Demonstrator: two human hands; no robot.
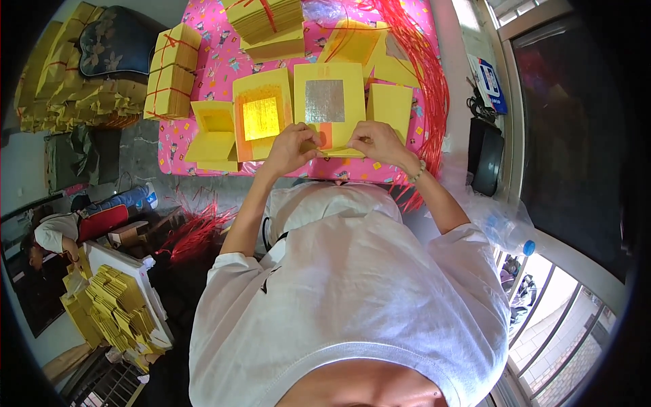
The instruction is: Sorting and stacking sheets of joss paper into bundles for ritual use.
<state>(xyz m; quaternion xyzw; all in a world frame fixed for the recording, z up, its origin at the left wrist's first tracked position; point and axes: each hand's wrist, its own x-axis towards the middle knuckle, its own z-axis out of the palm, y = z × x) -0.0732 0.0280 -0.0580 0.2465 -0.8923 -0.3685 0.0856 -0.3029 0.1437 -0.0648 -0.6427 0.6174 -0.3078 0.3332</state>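
Note:
A yellow paper sheet [352,102] with a silver foil square and a small orange patch lies in front of me on the pink table. Its near edge is turned up into a narrow fold. My left hand [293,149] pinches that fold near its left end, fingers curled. At the right end, my right hand [380,142] has its fingertips closed on the same edge. Just left of this sheet is another yellow sheet with a gold foil square [261,119] on an orange ground. A partly folded yellow paper [390,112] stands beside my right hand.
Red-tied yellow paper bundles [171,71] stand at the table's left, with a taller stack [268,24] at the back. Loose red strings [434,88] hang over the right edge. A plastic bottle [505,234] lies by the window; another person [57,234] sits at far left.

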